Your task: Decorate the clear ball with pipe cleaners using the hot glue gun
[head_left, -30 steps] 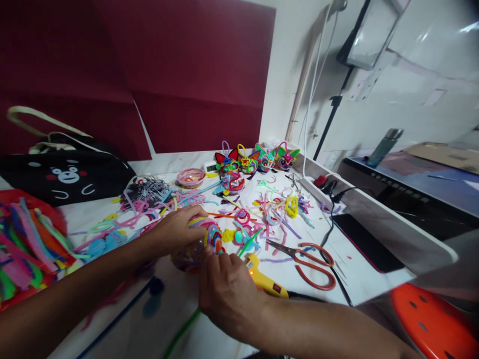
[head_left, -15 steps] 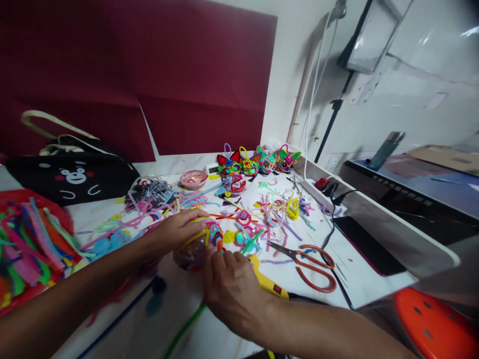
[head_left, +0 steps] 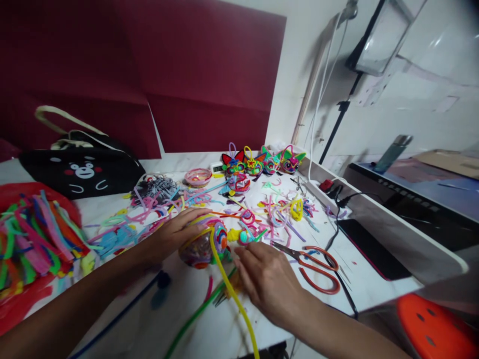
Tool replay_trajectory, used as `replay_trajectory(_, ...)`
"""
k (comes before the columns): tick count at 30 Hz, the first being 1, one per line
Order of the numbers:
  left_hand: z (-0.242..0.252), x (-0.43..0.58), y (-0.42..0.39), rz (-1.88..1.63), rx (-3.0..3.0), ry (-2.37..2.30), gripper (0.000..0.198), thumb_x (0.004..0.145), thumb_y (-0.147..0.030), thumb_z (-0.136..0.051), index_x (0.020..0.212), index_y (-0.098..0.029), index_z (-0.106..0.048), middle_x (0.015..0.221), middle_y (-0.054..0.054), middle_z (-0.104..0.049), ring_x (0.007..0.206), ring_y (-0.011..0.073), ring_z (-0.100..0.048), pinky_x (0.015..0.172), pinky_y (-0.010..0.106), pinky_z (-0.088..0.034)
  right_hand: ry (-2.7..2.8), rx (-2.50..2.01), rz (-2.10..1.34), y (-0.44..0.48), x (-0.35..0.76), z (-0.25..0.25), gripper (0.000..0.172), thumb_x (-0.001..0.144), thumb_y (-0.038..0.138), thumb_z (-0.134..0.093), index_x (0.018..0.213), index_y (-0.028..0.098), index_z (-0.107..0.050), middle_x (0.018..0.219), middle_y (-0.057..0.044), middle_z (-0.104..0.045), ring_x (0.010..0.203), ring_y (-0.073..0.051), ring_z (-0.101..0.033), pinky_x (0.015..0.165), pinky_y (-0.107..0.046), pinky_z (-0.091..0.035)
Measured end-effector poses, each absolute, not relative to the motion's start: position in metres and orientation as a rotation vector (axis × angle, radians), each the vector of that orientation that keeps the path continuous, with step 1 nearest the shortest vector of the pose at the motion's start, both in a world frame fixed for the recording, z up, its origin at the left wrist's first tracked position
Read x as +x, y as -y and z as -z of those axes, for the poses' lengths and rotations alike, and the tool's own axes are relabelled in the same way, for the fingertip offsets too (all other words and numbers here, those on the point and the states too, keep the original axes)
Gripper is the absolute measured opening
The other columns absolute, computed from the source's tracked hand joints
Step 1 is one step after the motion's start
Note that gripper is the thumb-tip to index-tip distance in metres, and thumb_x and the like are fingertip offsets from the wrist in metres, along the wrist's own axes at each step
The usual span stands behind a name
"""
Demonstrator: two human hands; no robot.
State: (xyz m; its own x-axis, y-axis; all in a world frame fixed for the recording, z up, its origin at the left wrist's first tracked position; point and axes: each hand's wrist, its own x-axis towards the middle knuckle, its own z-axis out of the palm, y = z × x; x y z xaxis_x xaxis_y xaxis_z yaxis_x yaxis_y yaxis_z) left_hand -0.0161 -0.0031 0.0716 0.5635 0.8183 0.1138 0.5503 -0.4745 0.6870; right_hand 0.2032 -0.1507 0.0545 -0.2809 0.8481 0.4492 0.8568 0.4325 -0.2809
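White wall (head_left: 295, 65), maroon sheets (head_left: 209, 75) across it. White table (head_left: 198, 314), raised edge right (head_left: 396, 224). Orange-red stool (head_left: 437, 324) lower right.

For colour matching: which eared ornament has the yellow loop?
The orange-eared ornament, second from left; the leftmost ornament has a purple loop, the rightmost ornament pink, the third ornament none yellow.

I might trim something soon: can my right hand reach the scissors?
Probably yes: the scissors lie just beside the right hand with nothing visible between, though I can't tell whether it's holding something.
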Motion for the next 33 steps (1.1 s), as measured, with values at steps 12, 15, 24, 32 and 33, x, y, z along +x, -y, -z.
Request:
replay_trajectory(12, -0.066, -0.026, 0.018, -0.843, 1.777, -1.114, 0.055, 0.082, -0.058, -0.057, 0.126, -0.026, -0.065, 0.135, 0.003, -0.064, 0.13, 0.0315, -0.053, 0.115, 0.043, -0.037, 2.282, -1.893, -0.619, 0.163, 0.245, -0.051, 0.033, 0.086, 0.022, -0.059, 0.119, 0.018, -0.059, 0.113, -0.011, -0.065, 0.093, -0.023, -0.065, 0.077, -0.031, -0.046)
replay_trajectory(15, -0.064, -0.027, 0.021, -0.84, 1.788, -1.11, 0.053, 0.083, -0.055, -0.056, 0.128, -0.027, -0.063, 0.135, 0.002, -0.063, 0.131, 0.0297, -0.052, 0.113, 0.04, -0.04, 2.237, -2.005, -0.612, 0.16, 0.247, -0.051, 0.023, 0.085, 0.024, -0.061, 0.107, 0.016, -0.061, 0.095, -0.008, -0.069, 0.079, -0.02, -0.063, 0.066, -0.029, -0.039)
replay_trajectory(24, -0.061, -0.02, 0.028, -0.833, 2.125, -1.097, 0.061, 0.087, -0.06, -0.05, 0.133, -0.021, -0.057, 0.145, 0.007, -0.053, 0.139, 0.0299, -0.042, 0.118, 0.041, -0.031, 2.198, -1.914, -0.817, 0.156, 0.259, -0.045, 0.014, 0.088, 0.031, -0.057, 0.087, 0.017, -0.06, 0.08, -0.004, -0.066, 0.069, -0.015, -0.055, 0.06, -0.026, -0.031)
replay_trajectory(32, -0.054, -0.019, 0.029, -0.826, 2.283, -1.057, 0.058, 0.091, -0.058, -0.047, 0.134, -0.021, -0.055, 0.143, 0.009, -0.055, 0.137, 0.028, -0.044, 0.119, 0.041, -0.031, 2.04, -1.832, -0.828, 0.166, 0.288, -0.05, 0.022, 0.092, 0.039, -0.052, 0.085, 0.019, -0.053, 0.076, 0.0, -0.058, 0.065, -0.013, -0.048, 0.058, -0.026, -0.031)
replay_trajectory(33, -0.053, -0.019, 0.029, -0.828, 2.283, -1.057, 0.056, 0.091, -0.057, -0.047, 0.134, -0.021, -0.056, 0.143, 0.008, -0.055, 0.137, 0.0278, -0.045, 0.118, 0.041, -0.032, 1.994, -1.811, -0.842, 0.167, 0.293, -0.05, 0.024, 0.093, 0.042, -0.051, 0.085, 0.019, -0.052, 0.074, 0.001, -0.055, 0.063, -0.012, -0.046, 0.057, -0.025, -0.031)
